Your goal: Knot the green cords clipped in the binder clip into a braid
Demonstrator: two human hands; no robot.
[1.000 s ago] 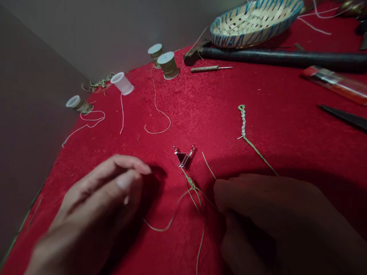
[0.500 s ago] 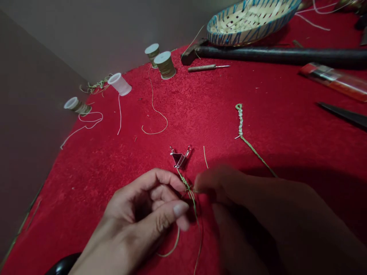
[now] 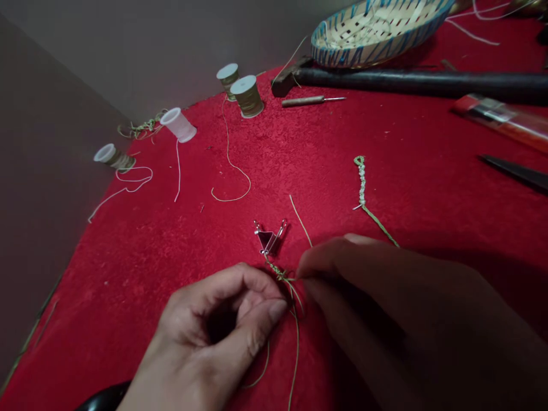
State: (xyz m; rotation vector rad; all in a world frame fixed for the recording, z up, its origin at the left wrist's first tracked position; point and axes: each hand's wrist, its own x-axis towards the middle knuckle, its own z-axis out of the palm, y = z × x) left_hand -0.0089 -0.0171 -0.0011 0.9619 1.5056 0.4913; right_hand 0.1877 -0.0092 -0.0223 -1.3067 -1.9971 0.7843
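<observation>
Pinching the green knotted cord [image 3: 280, 274] just below a binder clip [image 3: 268, 241], the left hand [image 3: 218, 325] and right hand [image 3: 377, 302] nearly meet over the red-covered table [image 3: 149, 257]; the clip seemingly anchors the cord against their pull.

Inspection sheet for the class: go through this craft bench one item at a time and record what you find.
Surface: red textured cloth, flecked with small fibre bits.
Job's things: knotted green cord running from a binder clip.
Clutter: four thread spools, a loose knotted cord piece, an awl, a woven basket, a long dark rod, a black pointed blade.
Hands: left hand and right hand both close on the cord.
Cables: nothing seen.
Surroundings: grey wall along the cloth's edge.
</observation>
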